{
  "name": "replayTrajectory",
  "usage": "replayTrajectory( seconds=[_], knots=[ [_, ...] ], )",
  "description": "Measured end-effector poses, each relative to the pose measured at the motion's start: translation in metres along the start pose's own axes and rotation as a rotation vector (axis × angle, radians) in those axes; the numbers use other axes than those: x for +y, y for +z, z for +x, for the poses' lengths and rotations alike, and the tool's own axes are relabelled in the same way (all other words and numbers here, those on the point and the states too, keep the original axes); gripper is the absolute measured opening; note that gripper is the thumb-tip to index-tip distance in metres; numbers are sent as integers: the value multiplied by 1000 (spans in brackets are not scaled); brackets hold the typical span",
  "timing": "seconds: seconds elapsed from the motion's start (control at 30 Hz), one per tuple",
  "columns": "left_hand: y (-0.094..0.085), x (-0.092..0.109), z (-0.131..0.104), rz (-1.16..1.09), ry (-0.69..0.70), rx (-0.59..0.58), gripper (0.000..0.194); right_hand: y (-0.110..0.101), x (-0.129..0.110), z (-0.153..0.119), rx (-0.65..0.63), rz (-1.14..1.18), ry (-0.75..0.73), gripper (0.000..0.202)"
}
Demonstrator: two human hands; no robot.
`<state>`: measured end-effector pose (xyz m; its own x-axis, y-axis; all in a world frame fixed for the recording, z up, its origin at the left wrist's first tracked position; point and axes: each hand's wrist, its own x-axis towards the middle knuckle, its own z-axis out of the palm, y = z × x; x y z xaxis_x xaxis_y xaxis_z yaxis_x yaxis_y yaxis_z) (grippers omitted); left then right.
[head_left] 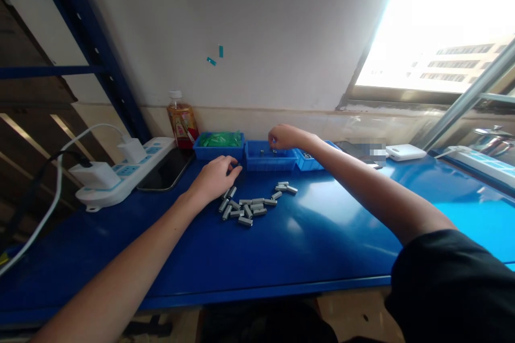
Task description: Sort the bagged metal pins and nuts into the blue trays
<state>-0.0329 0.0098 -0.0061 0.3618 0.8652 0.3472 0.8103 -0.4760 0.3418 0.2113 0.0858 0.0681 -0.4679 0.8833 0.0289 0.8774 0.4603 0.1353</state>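
My right hand (284, 136) reaches into the middle blue bin (271, 164), its fingers pinched together and pointing down. Whatever they hold, if anything, is too small to make out. A few small metal pieces (262, 152) lie inside that bin near the fingertips. My left hand (217, 177) rests over the table to the left, thumb and forefinger apart, with nothing visible between them. Just beside it, several grey hexagonal metal standoffs (245, 221) lie loosely scattered. A smaller group of standoffs (281, 188) sits to their right, in front of the middle bin.
A blue bin of green pieces (219, 139) stands left, and another blue bin (309, 162) right, partly behind my forearm. A phone (167, 169), a power strip (120, 174) and a bottle (182, 120) occupy the left. A white device (405, 152) lies right on the blue table (306, 246).
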Motion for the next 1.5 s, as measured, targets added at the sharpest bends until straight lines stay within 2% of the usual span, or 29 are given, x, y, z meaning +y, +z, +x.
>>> replayTrajectory(
  seconds=[0.17, 0.3, 0.43, 0.53, 0.6, 0.7, 0.83, 0.9, 1.0, 1.1, 1.2, 1.37, 1.5],
  knots=[
    [5, -6, -1, 52, -15, -51, 46, 4, -4, 8, 13, 1, -5, 28],
    [9, -5, 0, 82, -16, -108, 42, 12, -5, 9, -40, -7, -26, 27],
    [12, -6, 5, 102, -51, -94, 34, 20, -6, 5, -70, -4, -34, 25],
    [15, -6, 9, 124, -105, -62, 38, 14, -5, 0, -42, 18, -32, 27],
    [15, -6, 11, 143, -136, -47, 37, 6, -5, -8, 43, 63, -27, 31],
    [13, -8, 12, 168, -146, -41, 26, -2, -6, -30, 250, 168, -1, 32],
    [1, -6, 8, 158, -122, -28, 24, 13, -23, -80, 540, 334, -17, 24],
    [-4, 1, 3, 125, -98, -13, 28, 29, -39, -108, 641, 377, -63, 21],
    [-4, 26, -6, 43, -24, 4, 32, 48, -63, -137, 658, 335, -198, 25],
    [3, 57, -14, -115, 130, 2, 36, 56, -80, -144, 692, 357, -239, 28],
    [8, 76, -21, -247, 224, -53, 39, 57, -82, -138, 728, 425, -266, 15],
    [5, 77, -24, -364, 187, -123, 40, 61, -76, -134, 732, 496, -251, 13],
    [7, 76, -25, -416, 198, -87, 30, 61, -77, -133, 740, 614, -87, 14]
  ],
)
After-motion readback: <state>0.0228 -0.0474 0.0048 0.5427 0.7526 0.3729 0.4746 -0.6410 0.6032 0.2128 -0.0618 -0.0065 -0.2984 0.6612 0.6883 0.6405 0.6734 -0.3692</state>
